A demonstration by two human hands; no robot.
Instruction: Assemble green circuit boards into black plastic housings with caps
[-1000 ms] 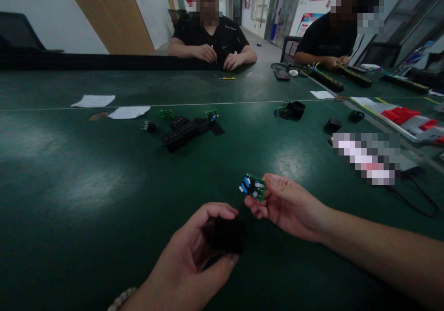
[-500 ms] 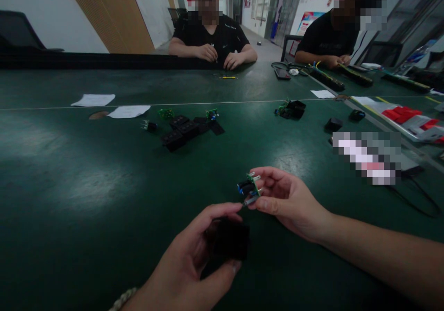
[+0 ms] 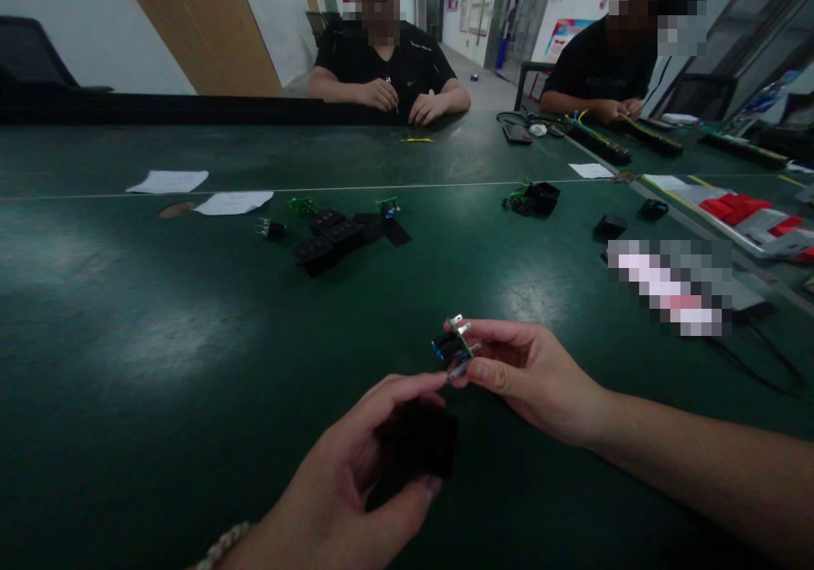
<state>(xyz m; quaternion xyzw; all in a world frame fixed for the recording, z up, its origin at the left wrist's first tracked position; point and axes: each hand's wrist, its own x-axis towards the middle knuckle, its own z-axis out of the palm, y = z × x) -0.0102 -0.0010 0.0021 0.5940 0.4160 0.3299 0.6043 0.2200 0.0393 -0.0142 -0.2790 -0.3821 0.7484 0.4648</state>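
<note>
Between the thumb and fingers of my left hand [image 3: 365, 460] is a black plastic housing [image 3: 425, 441], box-shaped and dark enough that its openings do not show. My right hand [image 3: 518, 371] pinches a small green circuit board [image 3: 454, 346] by its edge. Metal prongs stick out of the board's top and right side, and dark cylindrical parts with some blue sit on its left. The tip of my left index finger reaches the lower edge of the board, by a small grey part. The board is above the housing and apart from it.
Several black housings [image 3: 337, 239] and loose boards [image 3: 387, 207] lie in a group ahead. More parts [image 3: 538, 199] sit farther right, near a black block [image 3: 611, 226]. Papers [image 3: 234, 203] lie at the left. Two people sit across the green table [image 3: 158, 400].
My right hand has turned the circuit board slightly and shifted it a little left; its fingers have straightened somewhat behind it. My left hand keeps hold of the housing almost in place.
</note>
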